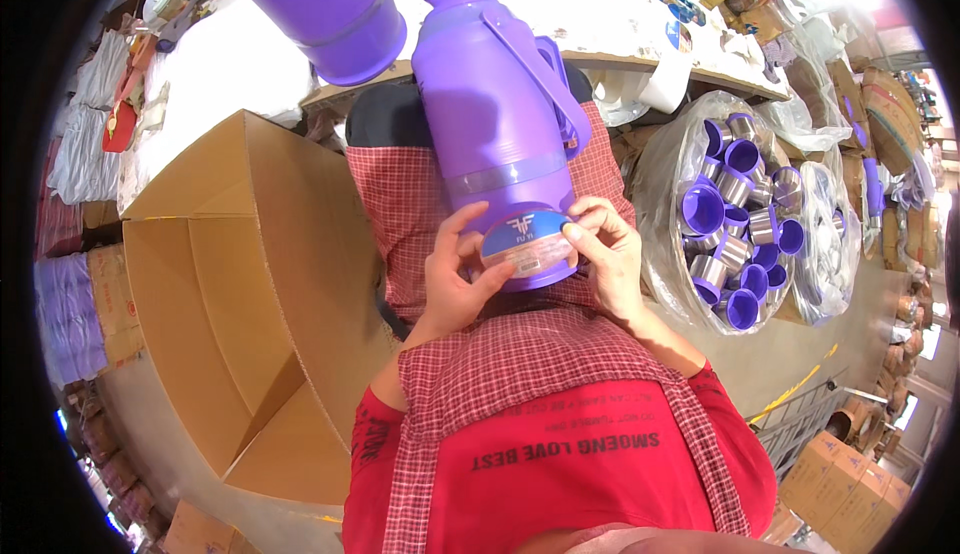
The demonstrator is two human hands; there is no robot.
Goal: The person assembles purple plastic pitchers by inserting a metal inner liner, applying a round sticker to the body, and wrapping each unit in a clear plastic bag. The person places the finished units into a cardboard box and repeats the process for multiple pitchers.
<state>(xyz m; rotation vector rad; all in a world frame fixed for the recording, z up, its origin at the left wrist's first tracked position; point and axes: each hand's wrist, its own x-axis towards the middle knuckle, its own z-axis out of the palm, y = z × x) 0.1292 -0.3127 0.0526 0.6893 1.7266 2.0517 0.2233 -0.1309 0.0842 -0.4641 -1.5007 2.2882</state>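
White tabletop (600, 29) beyond, two hands (450, 289) (617, 259) hold one label (525, 242) at one flask (488, 99).

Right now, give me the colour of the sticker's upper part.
The sticker is mostly blue on top, seen in the head view.

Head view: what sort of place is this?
Probably a factory packing or assembly area: a purple flask, a plastic bag of purple-and-metal cups, and cartons at lower right.
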